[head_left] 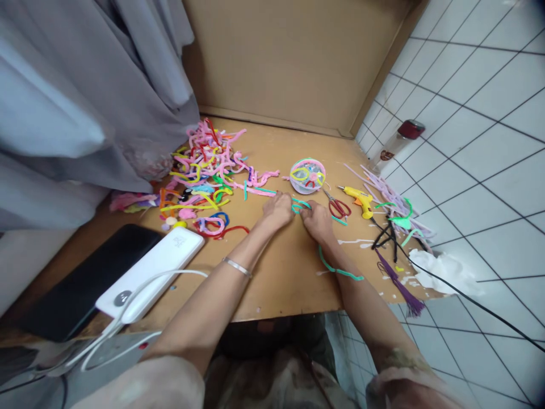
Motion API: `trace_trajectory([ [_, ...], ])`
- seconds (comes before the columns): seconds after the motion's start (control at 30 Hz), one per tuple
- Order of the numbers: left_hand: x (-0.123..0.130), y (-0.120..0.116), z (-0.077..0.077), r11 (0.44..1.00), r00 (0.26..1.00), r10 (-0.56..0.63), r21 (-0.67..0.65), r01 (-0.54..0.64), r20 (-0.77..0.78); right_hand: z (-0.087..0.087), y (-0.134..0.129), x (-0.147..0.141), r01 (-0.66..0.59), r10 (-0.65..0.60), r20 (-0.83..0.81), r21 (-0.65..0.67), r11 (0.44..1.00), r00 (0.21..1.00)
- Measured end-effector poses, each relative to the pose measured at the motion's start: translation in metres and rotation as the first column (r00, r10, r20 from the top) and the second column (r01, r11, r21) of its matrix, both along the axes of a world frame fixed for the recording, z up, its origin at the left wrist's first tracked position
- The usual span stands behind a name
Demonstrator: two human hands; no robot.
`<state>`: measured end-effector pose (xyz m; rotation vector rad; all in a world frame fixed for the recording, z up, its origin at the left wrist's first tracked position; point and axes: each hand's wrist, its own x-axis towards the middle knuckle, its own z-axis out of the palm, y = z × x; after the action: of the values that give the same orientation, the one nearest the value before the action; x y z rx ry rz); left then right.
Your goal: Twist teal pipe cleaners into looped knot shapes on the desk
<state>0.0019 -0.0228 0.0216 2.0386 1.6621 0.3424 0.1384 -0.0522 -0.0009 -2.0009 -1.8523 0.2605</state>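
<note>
Teal pipe cleaners [301, 203] stretch between my two hands above the table, bent into loops in the middle. My left hand [278, 211] is closed on one end, beside pink and teal strands lying flat. My right hand [317, 221] pinches the other side, with a teal length hanging under the wrist and across the forearm. Just beyond the hands stands a round clear container [307, 175] with yellow and pink pipe-cleaner pieces on top. Red-handled scissors [339, 209] lie right of my right hand.
A tangled heap of colourful pipe cleaners [208, 159] covers the back left. A white power bank [149, 275] with a cable and a black phone-like slab [93, 278] lie front left. At right are a yellow glue gun [360, 200], lilac pipe cleaners [387, 196], a purple tassel [400, 287] and crumpled tissue [440, 270].
</note>
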Motion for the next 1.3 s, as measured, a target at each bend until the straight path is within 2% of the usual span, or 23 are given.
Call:
trace_trajectory([
  [0.07,0.001,0.001,0.0,1.0,1.0,0.013,-0.008,-0.013,0.019,0.002,0.0,-0.002,0.014,-0.013,0.054,-0.022,1.0,0.998],
  [0.2,0.004,0.003,0.002,0.999,1.0,0.025,-0.027,-0.025,-0.001,-0.003,0.002,-0.002,0.02,-0.021,0.105,0.017,1.0,0.994],
  [0.3,0.007,0.004,0.008,0.999,0.997,-0.047,-0.028,0.045,-0.068,-0.005,0.004,-0.001,0.013,-0.015,0.088,0.025,1.0,0.996],
  [0.4,0.009,0.003,0.017,0.99,0.982,-0.14,-0.045,0.135,-0.127,-0.003,0.003,-0.003,0.043,-0.04,0.079,-0.04,0.998,0.996],
  [0.47,0.01,0.002,0.021,0.986,0.972,-0.164,-0.067,0.155,-0.167,0.001,0.002,-0.004,0.05,-0.044,0.084,-0.081,0.995,0.995],
  [0.67,0.01,-0.001,0.021,0.993,0.973,-0.116,-0.053,0.107,-0.2,0.003,0.002,-0.004,0.022,-0.018,0.034,-0.103,0.994,0.999],
  [0.8,0.008,-0.002,0.016,0.995,0.991,-0.07,-0.081,0.061,-0.112,0.0,0.004,0.001,0.019,-0.021,-0.043,-0.053,0.998,0.999],
  [1.0,0.006,-0.006,-0.001,1.0,0.999,-0.005,0.009,0.004,0.051,-0.007,0.007,0.009,-0.012,0.009,-0.244,-0.009,1.0,0.97],
  [1.17,-0.003,-0.009,-0.013,0.997,0.986,-0.051,0.065,0.041,0.16,-0.01,0.007,0.011,0.006,0.031,-0.36,0.103,0.995,0.933],
  [1.3,-0.013,-0.017,-0.019,0.992,0.965,-0.063,0.125,0.032,0.255,-0.008,0.006,0.011,0.009,0.036,-0.424,0.103,0.995,0.905],
])
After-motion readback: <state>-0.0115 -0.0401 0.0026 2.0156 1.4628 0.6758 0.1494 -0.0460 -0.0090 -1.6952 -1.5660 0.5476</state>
